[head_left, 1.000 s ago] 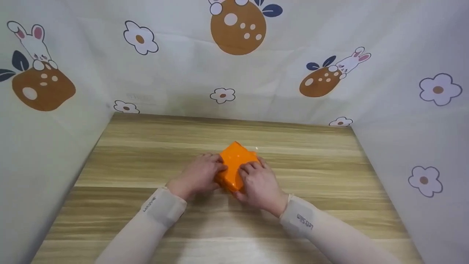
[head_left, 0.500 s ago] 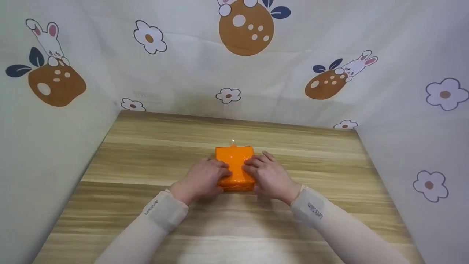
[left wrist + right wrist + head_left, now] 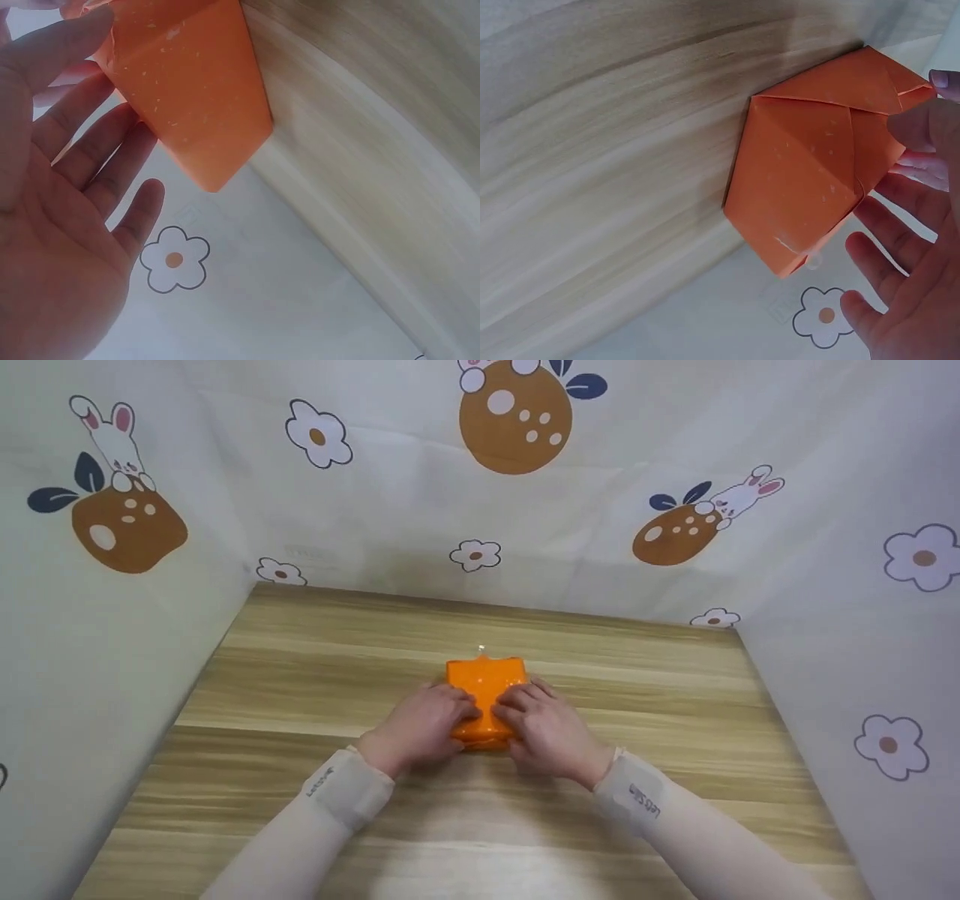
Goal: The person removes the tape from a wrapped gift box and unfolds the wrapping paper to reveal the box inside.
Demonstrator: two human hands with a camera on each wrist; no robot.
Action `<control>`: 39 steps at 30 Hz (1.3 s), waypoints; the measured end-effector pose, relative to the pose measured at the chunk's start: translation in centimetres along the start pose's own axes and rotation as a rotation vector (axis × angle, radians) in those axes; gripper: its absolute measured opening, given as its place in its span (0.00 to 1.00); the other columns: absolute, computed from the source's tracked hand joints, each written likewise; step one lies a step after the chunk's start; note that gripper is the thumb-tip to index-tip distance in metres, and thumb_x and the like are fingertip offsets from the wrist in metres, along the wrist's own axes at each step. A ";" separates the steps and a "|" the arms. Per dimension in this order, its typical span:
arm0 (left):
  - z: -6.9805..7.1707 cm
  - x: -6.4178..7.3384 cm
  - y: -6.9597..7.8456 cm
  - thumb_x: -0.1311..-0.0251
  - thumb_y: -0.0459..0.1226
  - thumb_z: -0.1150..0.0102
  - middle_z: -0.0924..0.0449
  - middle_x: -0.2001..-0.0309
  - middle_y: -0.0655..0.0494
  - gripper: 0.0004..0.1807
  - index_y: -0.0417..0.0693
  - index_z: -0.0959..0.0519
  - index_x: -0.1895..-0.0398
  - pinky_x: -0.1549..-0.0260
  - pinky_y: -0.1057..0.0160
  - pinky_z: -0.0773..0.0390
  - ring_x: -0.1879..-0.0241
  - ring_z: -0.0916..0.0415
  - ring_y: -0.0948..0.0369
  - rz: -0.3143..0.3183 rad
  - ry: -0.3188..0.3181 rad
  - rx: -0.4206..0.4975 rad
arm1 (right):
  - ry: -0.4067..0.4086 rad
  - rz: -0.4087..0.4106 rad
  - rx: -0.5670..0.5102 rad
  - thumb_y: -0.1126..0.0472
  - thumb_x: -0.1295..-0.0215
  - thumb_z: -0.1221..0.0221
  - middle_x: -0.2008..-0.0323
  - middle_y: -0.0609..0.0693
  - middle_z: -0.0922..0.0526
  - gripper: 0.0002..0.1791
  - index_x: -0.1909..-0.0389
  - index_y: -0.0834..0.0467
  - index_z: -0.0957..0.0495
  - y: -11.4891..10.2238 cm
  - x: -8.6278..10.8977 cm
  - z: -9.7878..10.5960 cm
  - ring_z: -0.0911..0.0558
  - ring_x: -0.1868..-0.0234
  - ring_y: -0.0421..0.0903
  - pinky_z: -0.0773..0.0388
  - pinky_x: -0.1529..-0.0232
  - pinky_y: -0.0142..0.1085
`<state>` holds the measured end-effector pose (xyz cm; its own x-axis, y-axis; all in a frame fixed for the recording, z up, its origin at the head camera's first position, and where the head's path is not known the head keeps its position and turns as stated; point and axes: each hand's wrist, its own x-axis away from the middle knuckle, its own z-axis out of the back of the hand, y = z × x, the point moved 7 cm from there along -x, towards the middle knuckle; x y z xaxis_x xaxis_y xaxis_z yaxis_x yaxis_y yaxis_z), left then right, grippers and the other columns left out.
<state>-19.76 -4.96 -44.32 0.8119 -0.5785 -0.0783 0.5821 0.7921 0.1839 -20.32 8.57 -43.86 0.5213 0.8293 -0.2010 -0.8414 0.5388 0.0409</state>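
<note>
An orange paper-wrapped box [image 3: 486, 679] lies on the wooden table, squared to me, with a pointed flap at its far edge. A small clear strip, perhaps tape [image 3: 481, 649], sticks out beyond that flap. My left hand [image 3: 424, 727] grips the left side, fingertips on the top and thumb at the near edge. On the opposite side my right hand [image 3: 559, 735] holds it the same way. Creased folds show on the wrapped box [image 3: 802, 172] in the right wrist view. From the left wrist, a smooth slanting side of the box [image 3: 195, 90] is visible. Its underside is hidden.
The wood-grain table [image 3: 315, 660] extends around the box on every side. Pale cloth walls [image 3: 390, 502] printed with rabbits, brown fruit and flowers enclose the back, left and right. Both forearms come in from the near edge.
The box has turned from a diamond position to lie square between my hands. The right hand shifted outward, then closed back in on the side. Over the last half second it has barely moved.
</note>
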 end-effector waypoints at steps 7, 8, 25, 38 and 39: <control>0.1 0.1 0.0 0.47 0.42 0.28 0.21 0.42 0.51 0.24 0.51 0.17 0.45 0.39 0.46 0.32 0.42 0.26 0.50 0.000 0.002 -0.002 | 0.016 -0.002 -0.025 0.60 0.43 0.36 0.45 0.52 0.19 0.22 0.45 0.58 0.17 -0.1 0.4 -0.1 0.25 0.41 0.52 0.38 0.32 0.52; 0.0 0.1 0.0 0.47 0.42 0.28 0.21 0.42 0.51 0.24 0.51 0.17 0.45 0.39 0.46 0.33 0.41 0.26 0.50 0.001 0.000 -0.003 | 0.017 -0.001 -0.030 0.60 0.42 0.36 0.45 0.53 0.19 0.22 0.45 0.58 0.17 -0.1 0.5 -0.1 0.24 0.41 0.53 0.37 0.33 0.52; 0.0 0.1 0.1 0.46 0.41 0.28 0.21 0.41 0.51 0.24 0.51 0.17 0.43 0.37 0.45 0.34 0.40 0.27 0.50 0.022 -0.002 0.021 | 0.130 -0.011 -0.028 0.61 0.35 0.41 0.57 0.49 0.14 0.09 0.60 0.56 0.13 -0.6 -0.6 0.7 0.19 0.53 0.49 0.26 0.42 0.44; -0.1 0.3 0.1 0.47 0.40 0.29 0.21 0.41 0.51 0.24 0.50 0.17 0.44 0.37 0.44 0.35 0.39 0.28 0.50 0.022 -0.001 0.019 | 0.059 -0.099 -0.074 0.58 0.37 0.36 0.52 0.50 0.16 0.13 0.53 0.56 0.14 0.0 -0.8 0.3 0.21 0.49 0.49 0.24 0.44 0.44; -0.1 0.4 0.1 0.47 0.40 0.29 0.21 0.40 0.51 0.24 0.50 0.17 0.44 0.37 0.44 0.35 0.39 0.28 0.50 0.024 -0.003 0.018 | 0.060 -0.086 -0.069 0.58 0.36 0.36 0.52 0.50 0.16 0.12 0.54 0.55 0.13 -0.1 -0.7 0.3 0.21 0.49 0.49 0.24 0.44 0.44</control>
<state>-19.43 -5.09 -44.45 0.8254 -0.5601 -0.0710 0.5617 0.8019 0.2035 -20.62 7.96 -43.44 0.5840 0.7693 -0.2591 -0.8030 0.5942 -0.0461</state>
